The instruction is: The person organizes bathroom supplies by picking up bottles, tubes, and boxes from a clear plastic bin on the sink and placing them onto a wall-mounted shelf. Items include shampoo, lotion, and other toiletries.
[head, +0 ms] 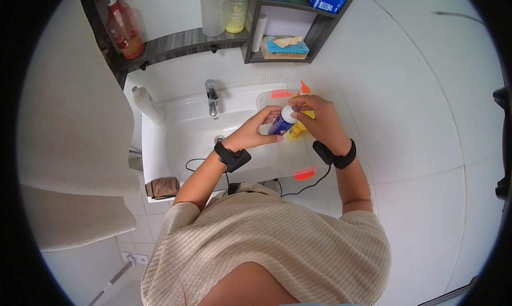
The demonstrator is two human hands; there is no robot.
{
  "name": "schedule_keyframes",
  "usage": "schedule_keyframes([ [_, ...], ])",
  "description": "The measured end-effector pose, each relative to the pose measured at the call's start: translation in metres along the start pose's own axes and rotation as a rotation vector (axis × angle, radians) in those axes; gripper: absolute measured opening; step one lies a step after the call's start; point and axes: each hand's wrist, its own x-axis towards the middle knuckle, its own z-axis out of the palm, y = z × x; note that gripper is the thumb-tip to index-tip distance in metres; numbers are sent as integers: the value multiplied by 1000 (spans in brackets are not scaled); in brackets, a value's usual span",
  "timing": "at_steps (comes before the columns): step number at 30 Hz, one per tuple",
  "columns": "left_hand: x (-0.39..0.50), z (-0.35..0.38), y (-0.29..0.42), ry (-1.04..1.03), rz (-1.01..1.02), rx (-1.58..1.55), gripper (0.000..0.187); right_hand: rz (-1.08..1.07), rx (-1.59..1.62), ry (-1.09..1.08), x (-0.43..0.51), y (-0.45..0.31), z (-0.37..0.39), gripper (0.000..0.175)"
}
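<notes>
My left hand [256, 131] is closed around a blue and purple bottle [281, 126] with a white top, tilted over a clear plastic bin. The fingers of my right hand [316, 112] are at the bottle's white top, pinching a small dark brownish piece [295, 108]; what it is cannot be told. Just behind my right hand a yellow bottle [296, 130] with an orange nozzle is in the clear bin [294, 158], which has orange-red handles and lies at the right side of the white washbasin [180, 142].
A chrome faucet [212, 98] rises at the basin's back. A white bottle [148, 105] stands at the left rim, a folded brown cloth [162, 187] at the front left corner. Grey shelves [172, 42] hold bottles and a tissue pack [285, 49]. Towels hang left; thin black cables run from both wristbands.
</notes>
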Motion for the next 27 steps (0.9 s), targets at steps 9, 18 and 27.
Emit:
schedule_keyframes([
  [9, -17, -3, 34, 12, -7, 54, 57, -75, 125, -60, 0, -38, -2, 28],
  [18, -29, -16, 39, 176, 10, 54, 62, -226, 77, -1, 5, -52, 11, 25],
  [27, -21, -72, 40, 556, 89, 145, 64, -200, 145, 108, -18, -33, 23, 20],
])
